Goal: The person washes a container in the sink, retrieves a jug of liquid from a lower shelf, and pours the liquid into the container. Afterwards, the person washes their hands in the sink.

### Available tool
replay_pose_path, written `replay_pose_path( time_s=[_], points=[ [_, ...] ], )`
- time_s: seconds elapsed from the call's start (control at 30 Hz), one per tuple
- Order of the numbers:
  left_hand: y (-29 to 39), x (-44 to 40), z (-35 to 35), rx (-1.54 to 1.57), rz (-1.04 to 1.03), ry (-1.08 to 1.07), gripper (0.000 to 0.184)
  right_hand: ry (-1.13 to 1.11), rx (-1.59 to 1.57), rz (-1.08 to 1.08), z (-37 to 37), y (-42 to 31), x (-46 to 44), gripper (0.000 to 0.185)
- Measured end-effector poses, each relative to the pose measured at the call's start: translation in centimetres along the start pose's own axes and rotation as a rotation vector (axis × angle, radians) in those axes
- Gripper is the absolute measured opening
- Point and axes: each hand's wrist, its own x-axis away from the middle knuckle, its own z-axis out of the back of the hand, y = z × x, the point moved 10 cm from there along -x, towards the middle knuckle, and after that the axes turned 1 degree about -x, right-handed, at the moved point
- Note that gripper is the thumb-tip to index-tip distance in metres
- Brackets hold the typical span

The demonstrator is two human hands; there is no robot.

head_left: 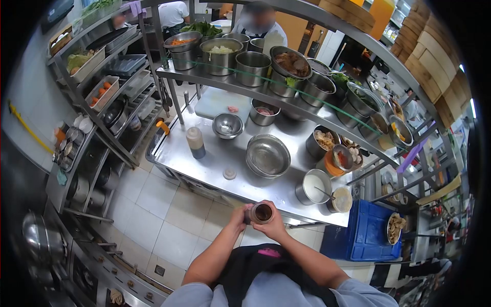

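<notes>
Both hands are wrapped round an open container of dark brown contents [263, 212], held just off the front edge of the steel table [204, 176]. My left hand [239, 217] grips its left side and my right hand [272, 224] its right side. On the table beyond them lies a small pale lid [229, 174]. A squeeze bottle [195, 142] with dark liquid stands upright at the left. Behind the hands sits a wide metal bowl [268, 155], with a smaller metal bowl [227, 126] farther back. A pot of white liquid [314, 187] holds a spoon at the right.
An overhead shelf [220, 81] carries several metal pots of food. A cutting board [212, 104] lies under it. Blue crates [376, 230] stand at the right, a storage rack [128, 148] and a stove [107, 266] at the left. A person [261, 30] stands behind the shelf.
</notes>
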Motion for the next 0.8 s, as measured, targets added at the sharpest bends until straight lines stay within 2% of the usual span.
replay_pose_path(
  time_s=[0.03, 0.1, 0.2, 0.23, 0.3, 0.4, 0.43, 0.5, 0.53, 0.6, 0.67, 0.73, 0.77, 0.8],
  points=[
    [-0.1, 0.1, 0.3, 0.001, 0.0, 0.002, 0.028, -0.002, -0.001, -0.002, -0.2, 0.3, 0.1, 0.069],
    [2.0, 1.0, 1.8, -0.155, -0.176, 0.161, 0.032, -0.001, 0.017, 0.002, -0.7, 1.0, 0.4, 0.07],
    [4.4, 4.9, 0.5, -0.241, -0.228, 0.291, 0.037, 0.004, 0.03, -0.008, -0.8, 1.4, 0.5, 0.071],
    [4.5, 5.3, 0.7, -0.241, -0.229, 0.294, 0.037, 0.002, 0.029, -0.009, -1.0, 1.5, 0.6, 0.071],
    [6.6, 6.6, 0.2, -0.333, -0.428, 0.268, 0.038, 0.0, 0.026, -0.014, -1.1, 1.6, 0.7, 0.072],
    [6.8, 6.8, 1.7, -0.467, -0.506, 0.207, 0.042, 0.053, -0.019, -0.031, -1.1, 2.7, 1.1, 0.072],
    [6.9, 7.0, 1.8, -0.47, -0.503, 0.2, 0.042, 0.061, -0.017, -0.031, -1.0, 3.1, 1.3, 0.072],
    [2.2, 7.1, 3.9, -0.386, 0.018, 0.249, 0.051, 0.08, -0.004, -0.038, -1.1, 2.9, 1.4, 0.073],
    [2.3, 7.7, 3.9, -0.388, 0.017, 0.249, 0.051, 0.081, -0.005, -0.037, -1.2, 2.2, 1.4, 0.073],
    [-1.1, 8.7, 0.6, -0.118, 0.298, -0.094, 0.058, 0.041, 0.053, -0.113, -1.4, 1.2, 1.6, 0.075],
    [-1.7, 8.3, 0.5, -0.116, 0.278, -0.114, 0.057, 0.047, 0.075, -0.103, -1.4, 2.5, 2.0, 0.075],
    [-0.9, 6.6, 3.7, -0.357, 0.151, 0.092, 0.05, 0.05, 0.039, -0.097, -1.3, 3.6, 2.1, 0.075],
    [0.3, 5.7, 4.9, -0.509, 0.033, 0.152, 0.039, 0.051, 0.056, -0.097, -1.1, 4.0, 2.1, 0.073],
    [1.1, 5.6, 5.2, -0.508, 0.034, 0.153, 0.039, 0.05, 0.056, -0.098, -0.9, 3.7, 2.1, 0.073]
  ],
)
